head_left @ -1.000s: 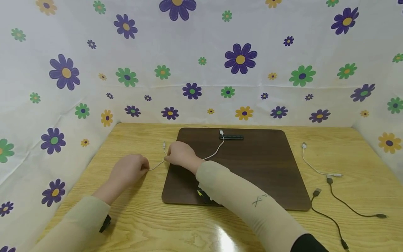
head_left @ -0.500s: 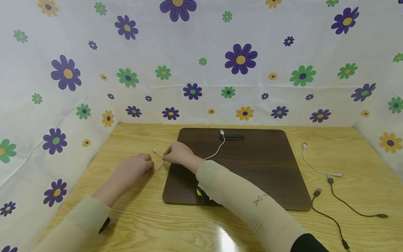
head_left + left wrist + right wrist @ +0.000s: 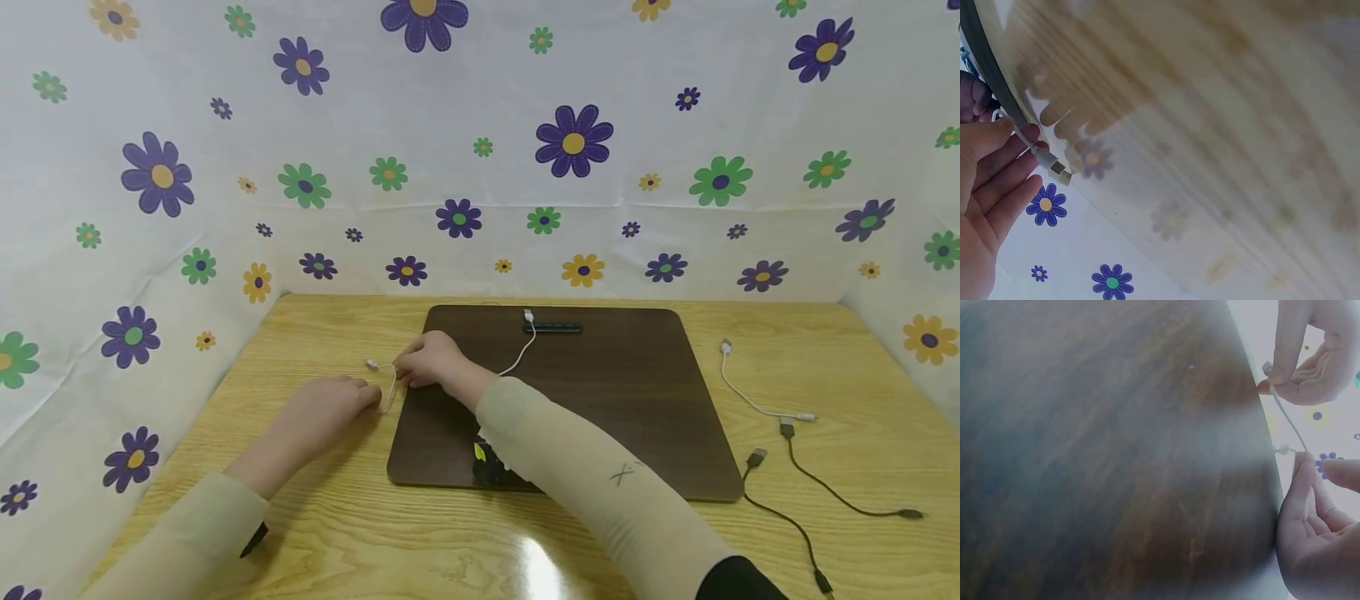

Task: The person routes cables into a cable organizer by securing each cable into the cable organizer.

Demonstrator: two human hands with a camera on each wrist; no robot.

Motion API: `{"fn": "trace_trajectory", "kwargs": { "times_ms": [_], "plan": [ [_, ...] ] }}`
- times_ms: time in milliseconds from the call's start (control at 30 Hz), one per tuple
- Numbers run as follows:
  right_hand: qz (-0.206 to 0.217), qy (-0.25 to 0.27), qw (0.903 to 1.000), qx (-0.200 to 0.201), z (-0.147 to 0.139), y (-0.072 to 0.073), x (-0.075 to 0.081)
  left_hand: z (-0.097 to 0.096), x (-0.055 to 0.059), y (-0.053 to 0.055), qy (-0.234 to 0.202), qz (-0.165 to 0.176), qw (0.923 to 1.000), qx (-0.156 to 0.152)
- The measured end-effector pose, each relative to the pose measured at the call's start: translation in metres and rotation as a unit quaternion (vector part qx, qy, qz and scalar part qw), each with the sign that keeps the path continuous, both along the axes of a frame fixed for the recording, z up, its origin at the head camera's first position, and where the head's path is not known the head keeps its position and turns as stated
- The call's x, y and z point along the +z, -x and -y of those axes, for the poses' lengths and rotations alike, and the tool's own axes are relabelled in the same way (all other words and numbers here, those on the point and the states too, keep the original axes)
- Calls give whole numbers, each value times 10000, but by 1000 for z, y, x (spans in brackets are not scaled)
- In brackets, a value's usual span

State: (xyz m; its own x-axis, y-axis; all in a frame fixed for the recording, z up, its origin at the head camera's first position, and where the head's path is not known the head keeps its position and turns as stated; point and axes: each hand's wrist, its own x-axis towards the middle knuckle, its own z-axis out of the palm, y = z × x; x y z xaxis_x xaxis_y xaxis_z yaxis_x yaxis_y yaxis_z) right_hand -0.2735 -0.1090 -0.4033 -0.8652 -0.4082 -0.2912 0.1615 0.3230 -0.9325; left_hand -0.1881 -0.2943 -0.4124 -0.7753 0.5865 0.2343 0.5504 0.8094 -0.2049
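My left hand (image 3: 330, 412) pinches a thin white USB cable (image 3: 1020, 134) between thumb and forefinger. The cable's USB plug (image 3: 1061, 173) sticks out past those fingers in the left wrist view. Just right of it, my right hand (image 3: 435, 358) is over the left edge of the dark brown board. At its fingertips (image 3: 1304, 459) the cable bends sharply, and in the right wrist view the thumb tip stands apart from the forefinger. A small white connector (image 3: 372, 364) on a short end pokes out left of the right fingertips.
On the brown board (image 3: 615, 400), a second white cable (image 3: 517, 358) runs from under the right forearm to a plug by a black strip (image 3: 562, 327). Right of the board lie another white cable (image 3: 742, 396) and two black USB cables (image 3: 821, 487) (image 3: 783, 521). A flowered cloth (image 3: 480, 108) hangs behind.
The small connector has swung from pointing up to pointing left. My left hand has moved right, closer to the right hand, and the cable between them now runs steeply down.
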Motion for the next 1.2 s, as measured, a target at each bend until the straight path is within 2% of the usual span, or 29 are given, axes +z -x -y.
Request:
{"fn": "trace_trajectory", "kwargs": {
  "times_ms": [67, 167, 433, 533, 700, 867, 1000, 1200],
  "plan": [
    [300, 246, 9992, -118, -1, 2, -1, -2, 0, 0, -31, -41, 10000, -24],
    [537, 410, 9976, -158, -4, 4, 0, -7, 1, 1, -105, -77, 9999, -92],
    [495, 308, 9982, -152, -10, 2, 5, -13, 4, -1, -425, 33, 9990, -162],
    [492, 332, 9981, -151, -12, 2, 6, -13, 5, -1, -601, 247, 9979, -77],
    [524, 388, 9977, -169, -17, 6, 5, -14, 7, 0, -922, 847, 9917, 277],
    [538, 418, 9975, -192, -26, 9, 7, -16, 10, 4, -1346, 1400, 9788, 650],
    [587, 542, 9966, -192, -32, 10, 10, -18, 13, 7, -1796, 1831, 9628, 853],
    [694, 688, 9945, -371, -39, 11, 13, -23, 19, 9, -2512, 2597, 9263, 1066]
  ]
}}
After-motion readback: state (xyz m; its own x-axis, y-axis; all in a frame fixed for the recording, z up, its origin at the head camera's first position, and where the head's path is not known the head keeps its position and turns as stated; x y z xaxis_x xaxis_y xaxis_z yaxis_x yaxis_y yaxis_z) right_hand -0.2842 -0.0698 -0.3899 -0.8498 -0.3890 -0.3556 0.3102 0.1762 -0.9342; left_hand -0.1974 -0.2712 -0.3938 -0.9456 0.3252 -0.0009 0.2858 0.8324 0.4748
